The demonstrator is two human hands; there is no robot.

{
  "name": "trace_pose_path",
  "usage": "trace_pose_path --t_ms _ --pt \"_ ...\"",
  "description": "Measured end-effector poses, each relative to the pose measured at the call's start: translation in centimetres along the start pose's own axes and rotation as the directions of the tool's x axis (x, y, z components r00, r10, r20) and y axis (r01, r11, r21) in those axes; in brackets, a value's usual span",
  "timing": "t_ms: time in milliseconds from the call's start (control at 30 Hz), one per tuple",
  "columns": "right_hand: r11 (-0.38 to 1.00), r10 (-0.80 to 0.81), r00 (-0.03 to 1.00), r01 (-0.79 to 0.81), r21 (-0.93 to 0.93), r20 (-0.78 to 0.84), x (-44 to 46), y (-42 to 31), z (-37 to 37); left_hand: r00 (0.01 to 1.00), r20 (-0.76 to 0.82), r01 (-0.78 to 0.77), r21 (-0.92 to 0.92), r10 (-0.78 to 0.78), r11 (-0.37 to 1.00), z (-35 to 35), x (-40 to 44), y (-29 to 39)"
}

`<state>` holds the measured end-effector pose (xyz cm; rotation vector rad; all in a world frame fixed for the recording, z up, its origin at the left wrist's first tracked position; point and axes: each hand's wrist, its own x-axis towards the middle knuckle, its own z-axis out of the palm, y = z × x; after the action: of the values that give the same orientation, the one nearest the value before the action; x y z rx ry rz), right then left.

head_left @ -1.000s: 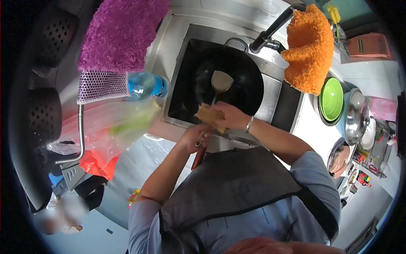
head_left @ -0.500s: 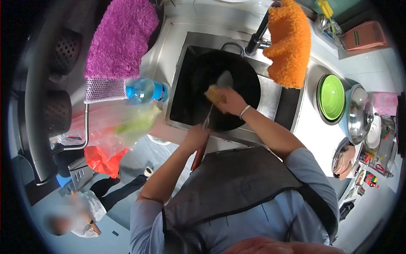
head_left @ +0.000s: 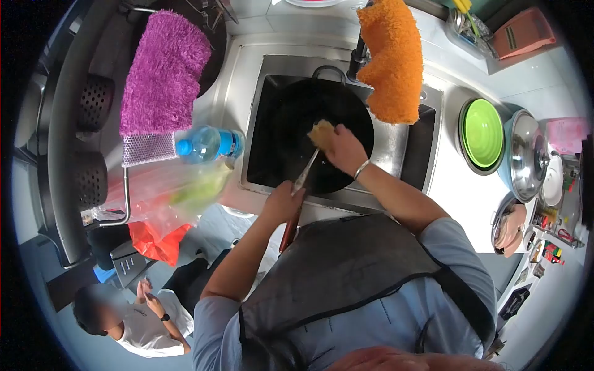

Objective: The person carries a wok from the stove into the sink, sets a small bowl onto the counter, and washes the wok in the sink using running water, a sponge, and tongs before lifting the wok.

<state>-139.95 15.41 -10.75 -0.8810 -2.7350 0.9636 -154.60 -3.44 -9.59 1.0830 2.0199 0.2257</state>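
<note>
1. Kitchen counter point(head_left: 451, 207), head view: white surface with a steel-rimmed sink point(head_left: 288, 65) set into it; an orange cloth point(head_left: 393, 62) hangs over the sink's far side, and a blue-capped bottle point(head_left: 209, 145) lies just beside its left edge

2. Location of items: a dark wok point(head_left: 288, 117) sits inside the sink, its loop handle at the far rim; a spatula point(head_left: 306, 172) slants over the wok's near part, and a yellowish sponge point(head_left: 320, 133) is at the spatula's far end, above the wok's interior

3. Left hand point(head_left: 284, 202): closed round the spatula about where metal shaft meets reddish-brown handle point(head_left: 289, 232)

4. Right hand point(head_left: 346, 151): closed on the sponge, apart from the left hand; whether its fingers also grip the spatula cannot be told

5. Handling, by judgement: the spatula looks stiff, fairly light and not fragile; bare metal is likely slippery if wet, so the handle or the shaft's lower end appears the sound place to hold; the sponge looks soft and light, best held by its back with fingers spread

6. Orientation: the spatula's long axis runs obliquely, handle towards the apron point(head_left: 334, 266) at lower left, metal end away from the body and slightly right; its tip is hidden at the sponge and right hand; the sponge's own long axis cannot be determined
</note>
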Motion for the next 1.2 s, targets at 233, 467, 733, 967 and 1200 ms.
trace_pose_path --t_ms 233,467,733,967,1200 --pt "0.988 -0.154 0.985 0.156 -0.018 0.081 -0.9 -2.3 0.8 0.994 -0.058 0.092 0.056 -0.089 0.994 1.2 -0.1 0.1" --pt "0.954 0.228 0.964 -0.194 0.229 -0.136 2.6 3.9 3.2 0.989 -0.113 0.104 0.036 -0.099 0.994 -0.1 -2.9 -1.3" --pt "0.963 0.129 0.984 -0.095 0.252 -0.122 0.9 2.4 2.6 0.976 -0.194 0.112 0.047 -0.101 0.993 -0.9 -6.4 -3.0" --pt "0.963 0.127 0.984 -0.092 0.254 -0.122 1.0 2.1 2.3 0.957 -0.278 0.098 0.051 -0.08 0.994 -2.0 -6.7 -3.6" --pt "0.984 0.081 0.962 -0.037 0.172 -0.259 4.4 4.7 2.1 0.972 -0.232 0.054 0.065 -0.038 0.996 -1.7 -6.9 -3.1"
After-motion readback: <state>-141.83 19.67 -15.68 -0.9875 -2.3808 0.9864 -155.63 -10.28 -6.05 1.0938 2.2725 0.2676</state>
